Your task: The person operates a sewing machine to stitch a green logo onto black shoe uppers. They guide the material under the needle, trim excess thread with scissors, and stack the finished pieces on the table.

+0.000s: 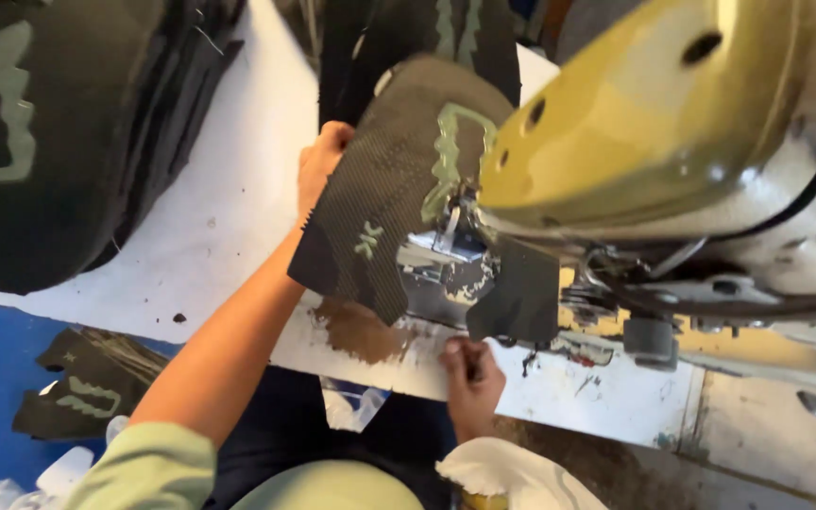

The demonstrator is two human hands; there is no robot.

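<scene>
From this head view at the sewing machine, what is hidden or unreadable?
- Needle point: hidden behind the machine head.
- Left hand fingers: tucked behind the black fabric piece.
- Right hand grip: blurred, what it pinches is unclear.
- Stacks at upper left: cut off by the frame edge.

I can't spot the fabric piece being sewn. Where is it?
In the head view, centre: the dark mesh piece lies under the sewing machine, held by the left hand.
</scene>
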